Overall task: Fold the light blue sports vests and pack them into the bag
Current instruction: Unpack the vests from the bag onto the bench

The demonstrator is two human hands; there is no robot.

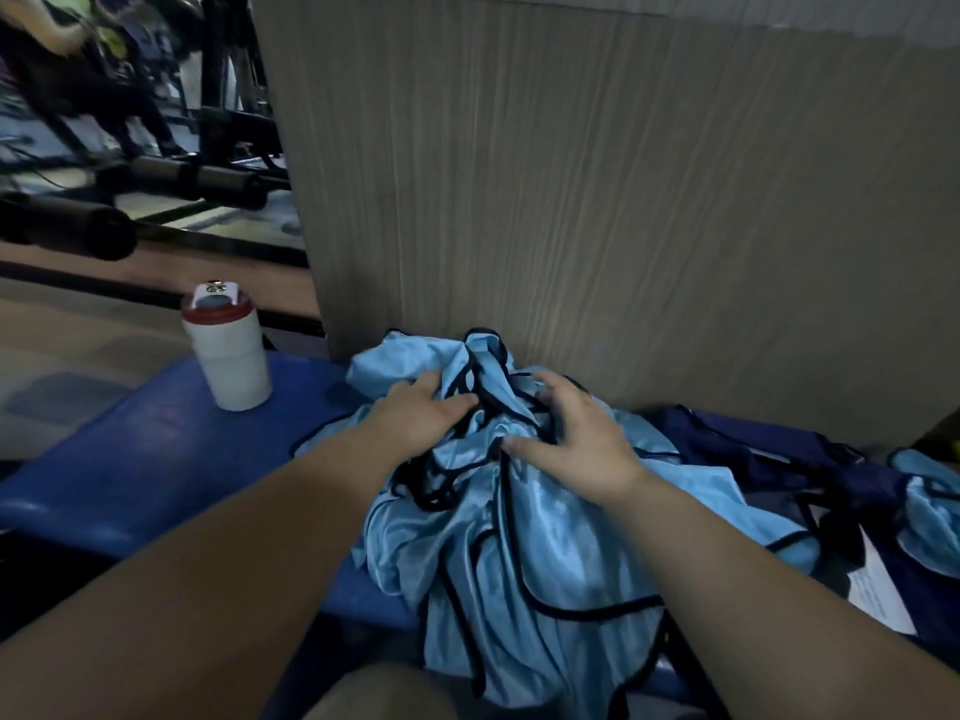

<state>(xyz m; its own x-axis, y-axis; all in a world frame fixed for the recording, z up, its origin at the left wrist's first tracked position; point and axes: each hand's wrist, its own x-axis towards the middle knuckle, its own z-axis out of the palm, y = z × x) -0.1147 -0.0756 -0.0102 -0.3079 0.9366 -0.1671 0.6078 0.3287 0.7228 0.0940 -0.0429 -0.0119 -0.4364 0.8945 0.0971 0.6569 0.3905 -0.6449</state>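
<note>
Bare forearms reach up from 6 o'clock onto the light blue vests, heaped on the blue desk with their long axis from 12 to 6. The left hand lies flat on the crest. The right hand, at its 3 o'clock, bends its fingers into the folds; I cannot tell if it grips. Both hands are equally near.

Left hand palm down, fingers relaxed — right hand fingers spread, slightly curled
</note>
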